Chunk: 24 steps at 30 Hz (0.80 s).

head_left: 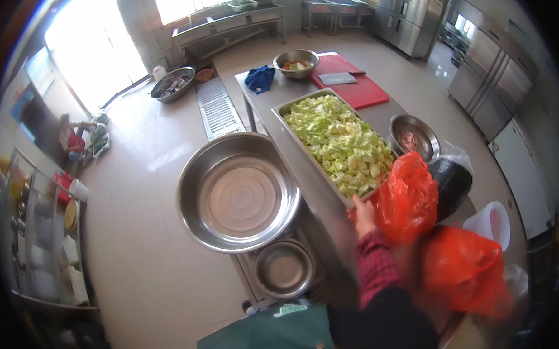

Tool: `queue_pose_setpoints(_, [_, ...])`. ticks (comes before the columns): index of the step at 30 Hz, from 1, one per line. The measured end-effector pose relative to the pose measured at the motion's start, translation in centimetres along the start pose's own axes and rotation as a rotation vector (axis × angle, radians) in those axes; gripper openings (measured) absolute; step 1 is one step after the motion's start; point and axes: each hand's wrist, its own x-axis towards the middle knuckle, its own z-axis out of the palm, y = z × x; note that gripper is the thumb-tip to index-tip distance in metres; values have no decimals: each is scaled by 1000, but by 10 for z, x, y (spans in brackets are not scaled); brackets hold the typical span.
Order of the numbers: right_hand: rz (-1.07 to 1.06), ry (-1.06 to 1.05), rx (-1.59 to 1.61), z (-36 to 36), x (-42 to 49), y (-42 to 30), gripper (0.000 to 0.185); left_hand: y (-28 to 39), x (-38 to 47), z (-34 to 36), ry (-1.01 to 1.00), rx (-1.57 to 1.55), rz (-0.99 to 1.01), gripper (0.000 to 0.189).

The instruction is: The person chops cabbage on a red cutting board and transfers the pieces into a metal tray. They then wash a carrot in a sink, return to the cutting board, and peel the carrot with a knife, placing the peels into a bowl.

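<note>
My right hand (364,214), in a red checked cuff and dark sleeve, is at the near corner of a metal tray (303,160) heaped with chopped cabbage (339,139). One digit points up at the rim; red plastic lies beside the hand, and its grip is unclear. A knotted red plastic bag (407,199) stands just right of it. My left hand is out of view. A large steel basin (239,196) lies left of the table, above a smaller steel bowl (283,269). A bowl of raw meat (414,136) sits right of the tray.
Farther along the steel table are a red cutting board (369,92) with a cleaver (337,78), a bowl of cut vegetables (296,63) and a blue cloth (260,78). Another red bag (462,266) and a white bucket (490,226) are at right. A person (73,139) sits far left.
</note>
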Motion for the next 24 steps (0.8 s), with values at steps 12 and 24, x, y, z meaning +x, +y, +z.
queue_pose_setpoints(12, [214, -332, -379, -2, -270, 210, 28, -133, 8, -46, 85, -159, 107, 34])
queue_pose_setpoints(24, [-193, -1306, -1217, 316, -482, 284, 45, -351, -22, -252, 519, -334, -238, 34])
